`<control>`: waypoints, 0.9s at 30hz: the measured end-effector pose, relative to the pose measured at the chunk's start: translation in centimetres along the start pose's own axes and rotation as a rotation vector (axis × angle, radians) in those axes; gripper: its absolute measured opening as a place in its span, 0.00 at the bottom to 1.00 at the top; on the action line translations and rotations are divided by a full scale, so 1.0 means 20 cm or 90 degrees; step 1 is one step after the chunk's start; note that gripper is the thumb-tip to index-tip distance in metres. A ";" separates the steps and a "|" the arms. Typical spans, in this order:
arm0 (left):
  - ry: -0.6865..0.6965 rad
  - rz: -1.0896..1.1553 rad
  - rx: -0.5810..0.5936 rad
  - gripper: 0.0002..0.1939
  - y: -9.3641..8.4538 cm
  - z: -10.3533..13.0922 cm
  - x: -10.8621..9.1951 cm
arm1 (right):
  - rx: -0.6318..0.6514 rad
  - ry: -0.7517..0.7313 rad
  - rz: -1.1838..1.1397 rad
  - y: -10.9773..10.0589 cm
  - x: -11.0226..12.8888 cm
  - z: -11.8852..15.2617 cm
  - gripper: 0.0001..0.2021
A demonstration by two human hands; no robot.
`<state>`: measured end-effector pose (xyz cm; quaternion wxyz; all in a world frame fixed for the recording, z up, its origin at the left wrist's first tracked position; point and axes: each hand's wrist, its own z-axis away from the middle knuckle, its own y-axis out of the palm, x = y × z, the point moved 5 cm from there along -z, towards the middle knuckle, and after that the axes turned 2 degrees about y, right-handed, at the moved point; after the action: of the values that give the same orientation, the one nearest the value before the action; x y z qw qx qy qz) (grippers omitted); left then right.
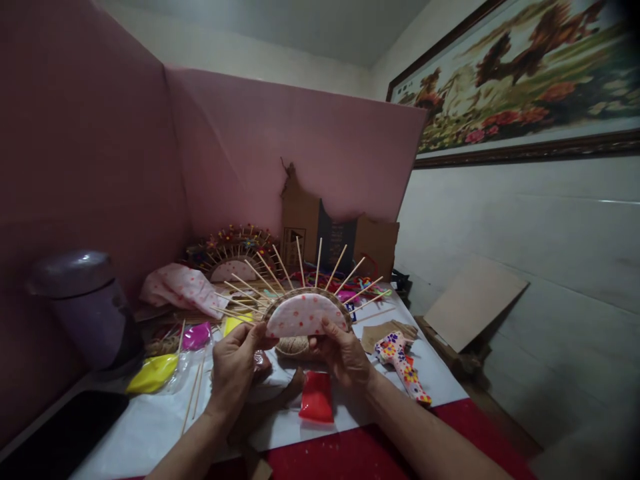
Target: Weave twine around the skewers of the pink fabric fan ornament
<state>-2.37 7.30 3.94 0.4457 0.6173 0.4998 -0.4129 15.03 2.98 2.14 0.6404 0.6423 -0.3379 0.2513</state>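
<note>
Fingers of the left hand (236,357) and right hand (345,353) pinch the lower corners of a half-round cloth piece (303,315), held upright at the centre of the frame, its thin sticks (299,260) fanning upward. The step in hand looks like holding it up to check the sticks; any next move seems to call for steady support below, clear of the red packet (317,400) at lower centre.
</note>
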 end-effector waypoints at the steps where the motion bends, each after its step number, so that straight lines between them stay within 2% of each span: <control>1: -0.005 0.002 -0.007 0.11 0.00 0.01 0.00 | -0.004 -0.001 -0.007 0.00 0.00 0.00 0.14; 6: -0.042 0.023 0.003 0.12 0.02 0.04 0.01 | -0.001 -0.019 -0.020 0.00 -0.04 0.00 0.17; 11: -0.095 0.007 0.009 0.16 0.05 0.07 0.04 | 0.023 0.034 0.027 0.03 -0.11 0.03 0.15; 15: -0.068 -0.006 0.037 0.18 0.07 0.08 0.03 | -0.014 0.025 -0.004 0.04 -0.10 0.03 0.09; 19: -0.029 -0.028 0.066 0.15 0.08 0.07 0.02 | -0.021 0.008 -0.046 0.04 -0.08 0.01 0.09; 27: -0.072 -0.002 0.036 0.14 0.07 0.09 0.02 | -0.015 -0.020 -0.053 0.05 -0.08 0.01 0.08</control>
<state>-0.97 5.59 3.28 0.4552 0.6044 0.4631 -0.4615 13.17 2.97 1.67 0.6524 0.6520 -0.3240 0.2105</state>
